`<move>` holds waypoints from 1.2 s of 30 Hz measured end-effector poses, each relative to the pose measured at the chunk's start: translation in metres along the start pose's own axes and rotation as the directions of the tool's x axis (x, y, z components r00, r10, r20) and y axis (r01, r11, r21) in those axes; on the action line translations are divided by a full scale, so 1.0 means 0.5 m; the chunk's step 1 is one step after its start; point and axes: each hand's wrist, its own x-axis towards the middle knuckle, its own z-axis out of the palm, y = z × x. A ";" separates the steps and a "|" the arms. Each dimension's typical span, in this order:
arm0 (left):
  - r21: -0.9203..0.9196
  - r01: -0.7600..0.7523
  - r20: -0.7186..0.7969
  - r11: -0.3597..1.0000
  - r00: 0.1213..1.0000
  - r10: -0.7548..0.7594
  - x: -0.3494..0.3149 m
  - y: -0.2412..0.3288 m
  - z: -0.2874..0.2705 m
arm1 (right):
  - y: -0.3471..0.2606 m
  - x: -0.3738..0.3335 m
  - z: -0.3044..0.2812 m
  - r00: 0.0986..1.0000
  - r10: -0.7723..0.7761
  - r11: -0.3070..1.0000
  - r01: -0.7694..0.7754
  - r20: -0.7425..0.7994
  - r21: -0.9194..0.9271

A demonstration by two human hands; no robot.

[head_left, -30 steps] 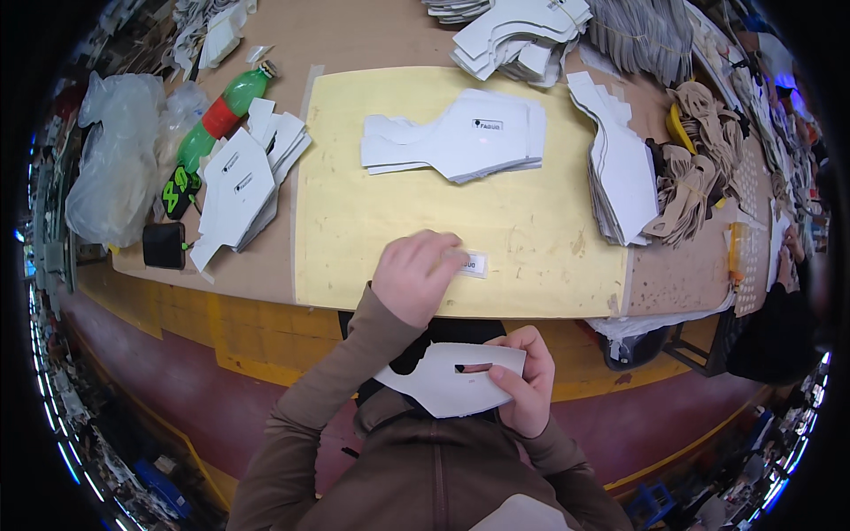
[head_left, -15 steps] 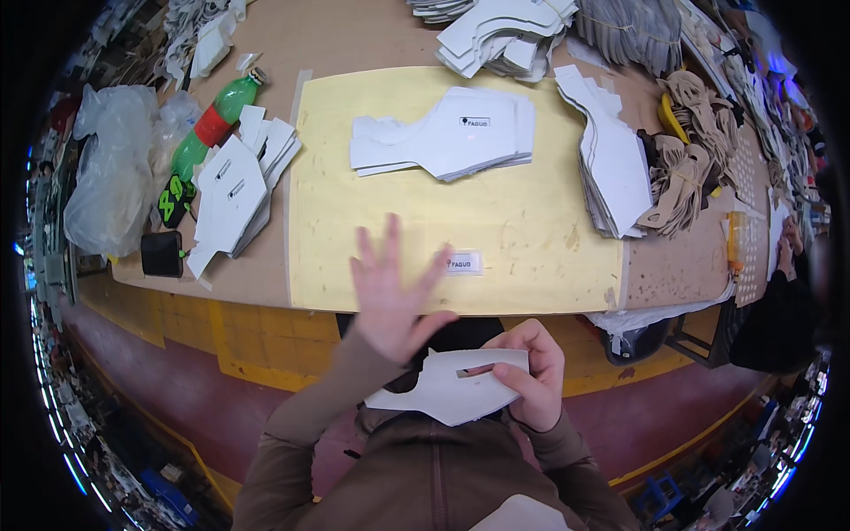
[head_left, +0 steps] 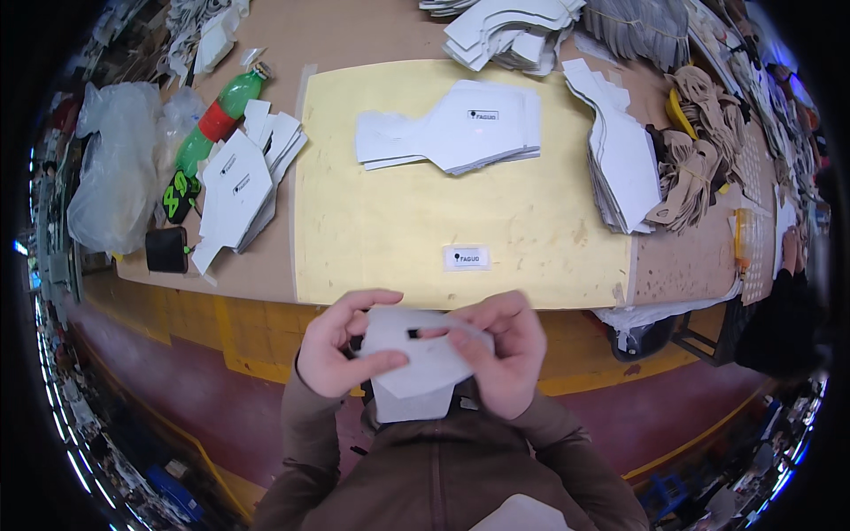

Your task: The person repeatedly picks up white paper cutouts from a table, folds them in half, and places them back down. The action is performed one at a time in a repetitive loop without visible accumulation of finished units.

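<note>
A white cut-out piece with a narrow slot (head_left: 412, 363), shaped like a shoe-upper part, is held bent in front of me, just off the near table edge. My right hand (head_left: 505, 350) grips its right end, thumb on top beside the slot. At the left side my left hand (head_left: 341, 350) has its thumb over the piece's edge; its fingers curl behind and are partly hidden. Just beyond my hands a small white printed label (head_left: 467, 257) lies on the yellow mat (head_left: 381, 212). Farther off on the mat sits a stack of white printed pieces (head_left: 482, 133).
Left on the table (head_left: 266, 283) are another printed stack (head_left: 235, 186), a green bottle (head_left: 241, 91), a dark wallet-like object (head_left: 166, 250) and a plastic bag (head_left: 115, 177). To the right stand white pieces (head_left: 615, 146) and tan bundles (head_left: 691, 173). Another person's hand (head_left: 791, 248) shows far right.
My left hand has come down from above the mat's near edge onto the white piece. The piece is raised slightly, turned and bent. My right hand has moved a little up and left with it.
</note>
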 end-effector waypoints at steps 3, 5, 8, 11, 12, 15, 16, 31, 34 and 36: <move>0.249 0.092 -0.013 0.964 0.996 -0.092 0.043 0.016 -0.002 | 0.001 0.016 -0.044 0.984 0.058 0.996 -0.068 -0.167 -0.052; 0.452 0.085 0.006 0.888 0.995 -0.098 0.084 0.017 0.001 | 0.012 0.029 -0.068 0.974 -0.026 0.982 -0.017 -0.227 -0.187; 0.460 0.073 -0.029 0.885 0.997 -0.067 0.137 0.004 0.017 | 0.014 0.045 -0.104 0.962 -0.063 0.908 -0.054 -0.264 -0.416; 0.562 0.018 -0.008 0.827 1.000 -0.016 0.168 -0.004 0.026 | 0.010 0.064 -0.131 0.976 -0.087 0.760 -0.065 -0.200 -0.646; 0.570 0.016 -0.019 0.822 1.000 -0.006 0.174 -0.007 0.030 | 0.007 0.068 -0.136 0.981 -0.102 0.714 -0.044 -0.166 -0.699; 0.595 0.061 -0.039 0.802 0.998 -0.046 0.182 -0.013 0.033 | 0.002 0.077 -0.141 0.988 -0.075 0.635 -0.057 -0.135 -0.771; 0.602 0.084 -0.047 0.794 0.996 -0.070 0.183 -0.016 0.034 | 0.002 0.081 -0.143 0.990 -0.060 0.611 -0.063 -0.126 -0.789; 0.514 0.095 -0.128 0.852 0.991 -0.033 0.183 -0.052 0.040 | -0.003 0.106 -0.154 0.996 0.015 0.562 -0.080 -0.086 -0.823; 0.537 0.138 -0.133 0.833 0.988 -0.078 0.180 -0.050 0.042 | -0.002 0.108 -0.152 0.995 0.023 0.559 -0.095 -0.099 -0.824; 0.560 0.136 -0.129 0.817 0.989 -0.076 0.179 -0.050 0.042 | -0.002 0.111 -0.151 0.996 0.022 0.542 -0.087 -0.089 -0.836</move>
